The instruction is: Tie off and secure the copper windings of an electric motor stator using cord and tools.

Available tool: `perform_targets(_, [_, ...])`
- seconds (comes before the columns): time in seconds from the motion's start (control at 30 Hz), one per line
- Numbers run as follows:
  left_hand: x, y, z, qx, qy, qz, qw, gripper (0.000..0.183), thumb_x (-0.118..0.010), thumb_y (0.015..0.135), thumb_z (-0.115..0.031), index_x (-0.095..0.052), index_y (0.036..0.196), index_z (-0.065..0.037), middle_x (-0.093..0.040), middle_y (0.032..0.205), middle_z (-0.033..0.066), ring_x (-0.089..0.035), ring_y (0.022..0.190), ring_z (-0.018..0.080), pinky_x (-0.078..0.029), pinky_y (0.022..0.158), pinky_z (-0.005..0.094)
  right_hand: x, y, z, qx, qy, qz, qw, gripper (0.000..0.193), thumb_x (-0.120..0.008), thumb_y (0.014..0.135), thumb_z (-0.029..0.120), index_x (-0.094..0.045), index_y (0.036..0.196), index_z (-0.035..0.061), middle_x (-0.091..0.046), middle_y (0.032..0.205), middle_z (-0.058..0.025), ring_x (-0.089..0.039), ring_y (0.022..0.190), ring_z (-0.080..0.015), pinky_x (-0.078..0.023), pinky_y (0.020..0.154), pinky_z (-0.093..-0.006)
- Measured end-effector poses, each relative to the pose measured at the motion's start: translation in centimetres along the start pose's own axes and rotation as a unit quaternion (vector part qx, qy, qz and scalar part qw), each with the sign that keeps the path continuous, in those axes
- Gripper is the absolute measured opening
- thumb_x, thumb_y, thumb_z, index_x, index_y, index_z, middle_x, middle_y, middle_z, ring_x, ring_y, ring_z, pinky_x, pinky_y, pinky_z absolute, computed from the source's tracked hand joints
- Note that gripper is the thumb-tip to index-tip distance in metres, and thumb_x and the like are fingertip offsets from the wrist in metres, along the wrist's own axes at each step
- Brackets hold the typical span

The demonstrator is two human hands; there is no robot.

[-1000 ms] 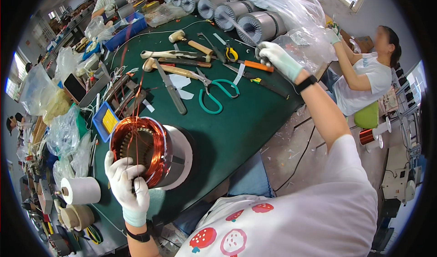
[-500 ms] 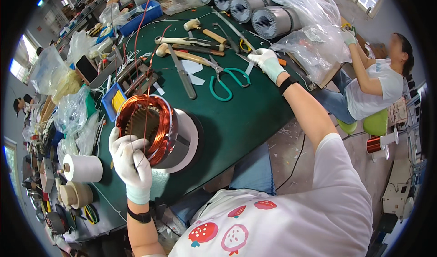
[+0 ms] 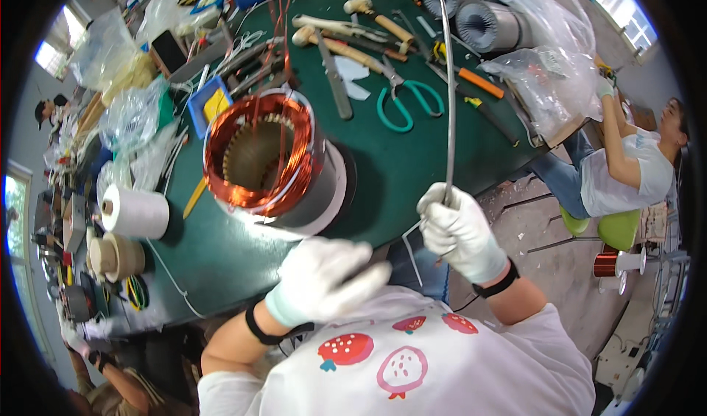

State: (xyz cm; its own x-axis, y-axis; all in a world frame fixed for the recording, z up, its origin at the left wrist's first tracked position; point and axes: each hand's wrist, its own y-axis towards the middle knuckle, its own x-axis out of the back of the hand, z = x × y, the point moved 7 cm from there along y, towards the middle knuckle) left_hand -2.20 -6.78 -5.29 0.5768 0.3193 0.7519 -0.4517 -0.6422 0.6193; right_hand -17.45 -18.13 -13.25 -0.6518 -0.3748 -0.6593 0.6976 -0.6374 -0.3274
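Observation:
My right hand [image 3: 460,232], in a white glove, is closed around a long thin grey rod [image 3: 450,106] that runs up past the top of the view. A bent thin white strip [image 3: 412,257] shows beside that hand; whether it joins the rod I cannot tell. My gloved left hand [image 3: 328,277], blurred by motion, is in front of my shirt with its fingers stretched apart and nothing visible in them. Beyond it on the green table [image 3: 390,191] stands a motor stator [image 3: 313,191] with copper windings [image 3: 221,162]. Red leads rise from its far side.
Teal-handled scissors [image 3: 398,114], mallets [image 3: 339,44] and an orange-handled tool [image 3: 481,83] lie farther back. White thread spool [image 3: 140,211], tape rolls [image 3: 121,256] and plastic bags [image 3: 132,114] crowd the left. Finished-looking cores [image 3: 490,27] line the back right. A co-worker [image 3: 626,158] sits at right.
My right hand has come back from the tools toward me, lifting the rod upright. My left hand has let go of the stator's leads and moved right and nearer. The view has shifted.

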Motion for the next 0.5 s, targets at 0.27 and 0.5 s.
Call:
perform_targets(0.27, [-2.3,-1.0,1.7,0.103,-0.127,-0.033,0.986,0.022,-0.076,0.069,-0.008,-0.064,0.088,-0.007,-0.065,0.089,0.0091,-0.064,0.071,0.0310,-0.051,0.058,0.0404,-1.6,0.8,-5.8,-0.007,-0.007,0.009,1.000,0.015,-0.066,0.097,0.009,-0.062,0.109,0.0011,-0.055,0.071,0.0020,-0.040,0.049,-0.0025,-0.028,0.043,-0.0189])
perform_targets(0.5, [2.8,-3.9,0.9,0.128,0.011,-0.133,0.983,0.042,-0.078,0.064,0.005,-0.065,0.104,-0.003,-0.069,0.100,0.0137,-0.067,0.081,0.0304,-0.056,0.069,0.0383,3.3,0.2,-1.7,0.185,-0.094,0.010,0.978,0.061,-0.043,0.107,0.048,-0.051,0.135,-0.0056,-0.059,0.073,-0.0023,-0.037,0.050,-0.0024,-0.030,0.046,-0.0187])
